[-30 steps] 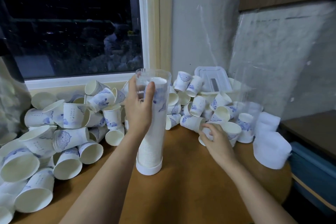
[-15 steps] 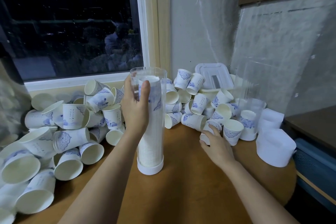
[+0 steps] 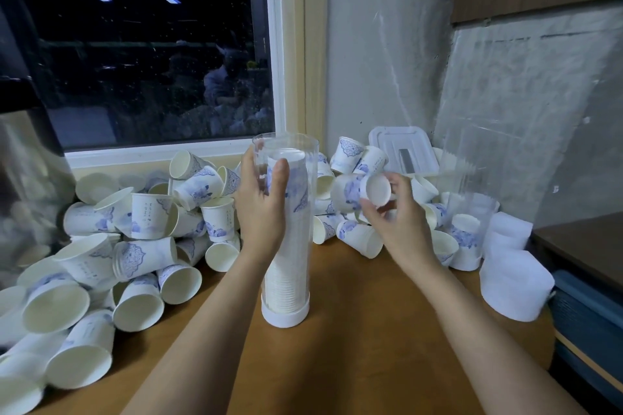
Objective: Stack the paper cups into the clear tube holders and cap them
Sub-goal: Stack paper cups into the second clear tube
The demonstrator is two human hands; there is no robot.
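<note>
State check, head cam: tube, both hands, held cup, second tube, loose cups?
clear tube: upright, nearly full, uncapped
left hand: gripping the tube
right hand: holding one cup
paper cup: lifted, on its side
second tube: upright, few cups
loose cups: piled, unstacked

Back room or storage-type workroom, not a home kitchen. Indicators: bare, patchy plastered walls [image 3: 387, 44]; a dark window [image 3: 145, 54] reflecting ceiling strip lights; a plain wooden table [image 3: 354, 347] pushed into the corner; loose paper cups [image 3: 148, 222] heaped in bulk along the sill; clear tube holders [image 3: 290, 222] and white caps [image 3: 515, 283] staged beside them; plastic sheeting [image 3: 505, 131] leaning on the wall
</note>
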